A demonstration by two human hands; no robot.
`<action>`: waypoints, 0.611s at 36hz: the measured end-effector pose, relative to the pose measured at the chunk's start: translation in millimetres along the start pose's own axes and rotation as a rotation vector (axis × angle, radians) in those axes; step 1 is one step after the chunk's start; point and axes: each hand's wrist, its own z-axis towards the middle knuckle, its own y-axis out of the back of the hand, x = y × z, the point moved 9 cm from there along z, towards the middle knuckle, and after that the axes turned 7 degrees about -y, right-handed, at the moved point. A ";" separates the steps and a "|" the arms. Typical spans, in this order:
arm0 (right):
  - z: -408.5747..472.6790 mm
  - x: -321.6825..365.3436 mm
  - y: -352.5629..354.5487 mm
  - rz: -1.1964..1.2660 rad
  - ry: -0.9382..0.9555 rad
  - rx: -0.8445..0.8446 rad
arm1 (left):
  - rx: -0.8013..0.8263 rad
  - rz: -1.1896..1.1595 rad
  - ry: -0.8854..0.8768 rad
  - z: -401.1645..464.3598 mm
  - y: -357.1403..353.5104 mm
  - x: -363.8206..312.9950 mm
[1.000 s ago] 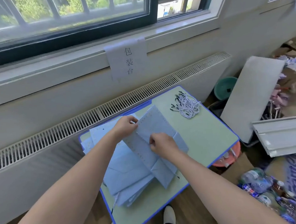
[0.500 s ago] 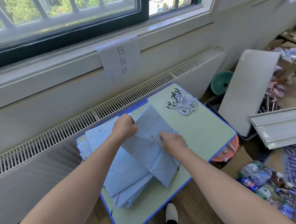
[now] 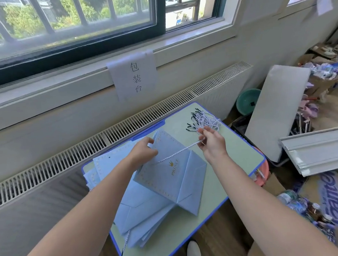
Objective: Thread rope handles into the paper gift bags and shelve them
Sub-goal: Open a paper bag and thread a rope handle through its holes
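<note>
As the left hand (image 3: 144, 152) grips the bag (image 3: 167, 168) on the worktop (image 3: 236, 163), the right hand (image 3: 212, 142) — earlier at the bag — pinches a rope (image 3: 178, 152) pulled taut, threading underway.

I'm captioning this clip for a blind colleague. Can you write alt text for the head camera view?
Seen from above, a person's right hand pulls a white twisted rope taut out of a pale blue paper gift bag that the left hand grips at its top edge. The bag lies on a stack of flat bags on a small green table under a window, with a bundle of ropes at the far corner.
</note>
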 end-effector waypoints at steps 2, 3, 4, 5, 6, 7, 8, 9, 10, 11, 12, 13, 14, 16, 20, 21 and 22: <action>2.1 7.6 2.1 0.034 -0.004 -0.015 | -0.021 0.028 -0.003 0.8 0.5 -0.1; 3.9 11.3 4.1 0.033 0.000 -0.023 | -0.029 0.042 -0.002 0.7 1.2 -0.7; 6.8 14.8 6.1 0.018 0.008 -0.029 | -0.039 0.054 -0.009 0.5 2.3 -1.9; 9.3 18.4 8.0 -0.012 0.022 -0.035 | -0.047 0.060 -0.015 -0.7 3.5 -4.2; 10.7 21.8 9.4 -0.048 0.040 -0.042 | -0.054 0.065 -0.025 -1.4 4.2 -6.6; 11.1 24.9 10.1 -0.093 0.060 -0.046 | -0.059 0.061 -0.027 -2.1 4.8 -8.4; 10.4 27.5 9.4 -0.147 0.079 -0.044 | -0.066 0.051 -0.030 -1.8 5.0 -8.9; 8.7 29.4 7.1 -0.212 0.098 -0.031 | -0.073 0.037 -0.024 -2.9 5.4 -9.7; 6.9 29.7 2.8 -0.290 0.118 -0.009 | -0.078 0.029 -0.025 -3.7 5.5 -11.0; 5.1 28.4 -2.8 -0.382 0.140 0.025 | -0.076 0.020 -0.030 -4.0 5.0 -12.4; 2.9 25.3 -9.6 -0.486 0.162 0.068 | -0.073 0.018 -0.039 -4.0 4.4 -14.9; 0.0 21.3 -16.8 -0.588 0.183 0.112 | -0.064 0.003 -0.050 -4.4 3.6 -18.7; -3.2 16.9 -23.8 -0.676 0.201 0.152 | -0.050 -0.017 -0.068 -5.1 2.5 -23.5; -10.6 9.2 -36.3 -0.795 0.227 0.213 | -0.015 -0.094 -0.090 -8.0 -0.6 -33.8; -27.8 -1.6 -59.0 -0.865 0.223 0.304 | -0.011 -0.138 -0.125 -11.7 -2.7 -49.5; -30.5 -3.1 -62.9 -0.871 0.226 0.314 | -0.015 -0.138 -0.132 -12.5 -2.9 -52.6; -32.2 -4.0 -65.6 -0.876 0.233 0.313 | -0.016 -0.139 -0.140 -13.3 -3.1 -55.0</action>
